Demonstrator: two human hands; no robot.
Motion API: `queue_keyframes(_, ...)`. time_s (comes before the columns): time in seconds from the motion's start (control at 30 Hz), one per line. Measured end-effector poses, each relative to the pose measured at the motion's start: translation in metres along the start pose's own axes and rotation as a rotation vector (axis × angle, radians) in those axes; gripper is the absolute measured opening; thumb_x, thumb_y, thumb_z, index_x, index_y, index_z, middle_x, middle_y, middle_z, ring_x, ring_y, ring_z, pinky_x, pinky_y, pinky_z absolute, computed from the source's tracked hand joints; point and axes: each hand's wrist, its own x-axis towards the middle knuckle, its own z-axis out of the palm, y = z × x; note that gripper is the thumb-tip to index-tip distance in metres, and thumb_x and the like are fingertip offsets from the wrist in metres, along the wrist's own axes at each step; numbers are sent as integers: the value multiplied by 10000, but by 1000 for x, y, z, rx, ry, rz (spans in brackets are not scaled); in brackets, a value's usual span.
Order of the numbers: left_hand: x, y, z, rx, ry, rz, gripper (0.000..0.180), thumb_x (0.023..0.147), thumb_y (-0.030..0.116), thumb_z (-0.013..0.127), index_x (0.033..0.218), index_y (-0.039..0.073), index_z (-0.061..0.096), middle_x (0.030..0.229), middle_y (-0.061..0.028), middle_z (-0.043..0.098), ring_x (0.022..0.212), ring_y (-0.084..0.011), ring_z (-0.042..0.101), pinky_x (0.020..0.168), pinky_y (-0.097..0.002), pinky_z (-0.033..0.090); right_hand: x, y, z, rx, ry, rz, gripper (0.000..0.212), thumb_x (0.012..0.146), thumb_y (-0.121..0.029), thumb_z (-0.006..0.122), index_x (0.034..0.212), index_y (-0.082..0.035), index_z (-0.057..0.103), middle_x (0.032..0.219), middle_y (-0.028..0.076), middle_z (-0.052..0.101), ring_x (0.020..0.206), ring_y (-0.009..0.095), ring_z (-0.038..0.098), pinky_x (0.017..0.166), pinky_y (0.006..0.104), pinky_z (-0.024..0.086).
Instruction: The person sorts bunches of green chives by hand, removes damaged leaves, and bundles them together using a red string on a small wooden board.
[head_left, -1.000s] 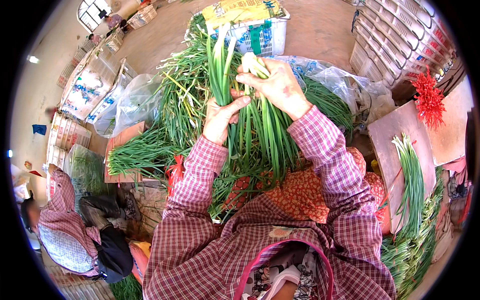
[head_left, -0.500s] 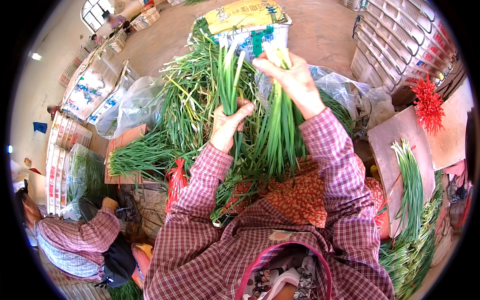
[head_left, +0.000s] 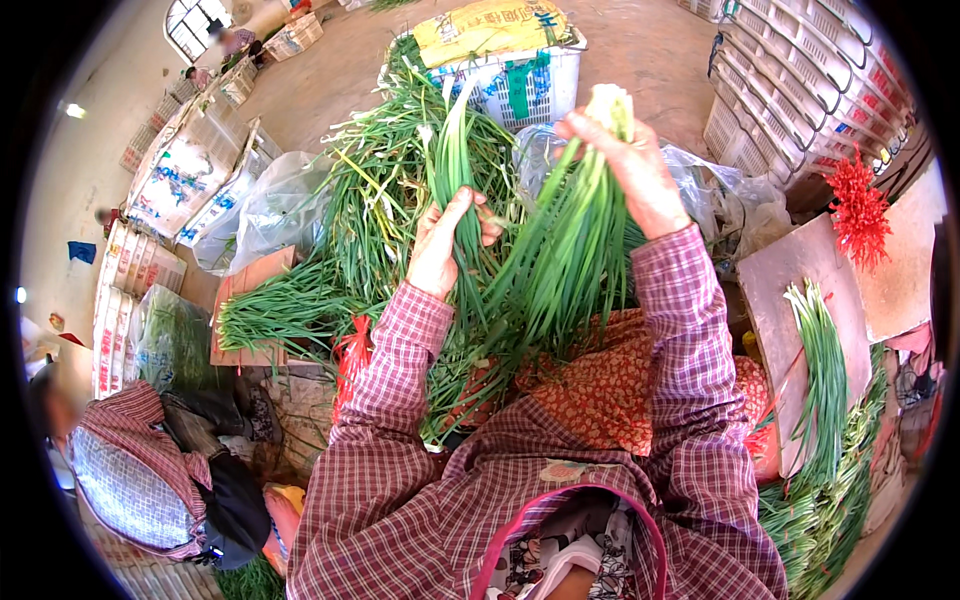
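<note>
My left hand (head_left: 440, 248) is closed around a small bunch of garlic chives (head_left: 455, 150), its pale ends pointing up. A thicker bunch of garlic chives (head_left: 580, 235) is gripped near its white ends by my right hand (head_left: 637, 178), with the green leaves hanging down toward my lap. The two bunches are apart at their tops, while their lower leaves come close together. Behind and below my left hand lies a large loose heap of chives (head_left: 365, 185). A patterned red cloth (head_left: 590, 385) covers my lap.
A white crate (head_left: 555, 80) with a yellow sack on it stands beyond the heap. Stacked crates (head_left: 790, 90) rise at the far right. On a board (head_left: 775, 300) at right lies a chive bunch (head_left: 822, 370), near red ties (head_left: 858, 215). A co-worker (head_left: 140, 470) sits at left.
My right hand has moved right with its bunch, whose leaves now fan wider. My left hand has shifted slightly left and its chives are closer together. The co-worker has bent forward.
</note>
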Motion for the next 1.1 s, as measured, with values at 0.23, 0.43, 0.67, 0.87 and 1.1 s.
queue_keyframes(0.23, -6, -3, 6, 93, -32, -31, 191, 826, 217, 591, 903, 42, 588, 823, -43, 615, 513, -93, 511, 439, -247, 438, 4, 7, 20, -125, -9, -16, 272, 720, -232, 697, 913, -56, 621, 742, 9, 611, 557, 48, 533, 504, 187, 455)
queue_keyframes(0.43, -13, -5, 16, 155, -89, -84, 215, 815, 231, 606, 941, 58, 589, 821, -43, 613, 567, -104, 556, 478, -234, 466, 11, 22, 38, -258, -14, -19, 245, 718, -221, 685, 851, -18, 647, 704, 15, 624, 596, 60, 549, 540, 226, 452)
queue_keyframes(0.67, 7, 6, 17, 7, -72, 109, 151, 817, 153, 594, 938, 68, 567, 801, -32, 613, 641, -112, 591, 537, -227, 486, 4, 28, 40, -369, -104, -19, 242, 715, -236, 665, 868, -48, 659, 704, 33, 639, 624, 76, 567, 578, 246, 460)
queue_keyframes(0.87, 11, 10, 13, 22, -51, 134, 129, 798, 145, 614, 878, 59, 560, 728, -53, 604, 607, -98, 583, 498, -209, 500, 10, 33, 13, -700, 29, -183, 326, 697, -337, 648, 899, -81, 644, 728, 108, 633, 655, 251, 608, 615, 341, 466)
queue_keyframes(1.1, 3, 14, -4, 87, -25, 79, 113, 793, 132, 621, 861, 60, 567, 693, -43, 607, 555, -86, 577, 421, -187, 436, 8, 43, 11, -925, 111, -276, 331, 698, -358, 640, 924, -116, 639, 778, 120, 633, 709, 285, 609, 638, 365, 474)
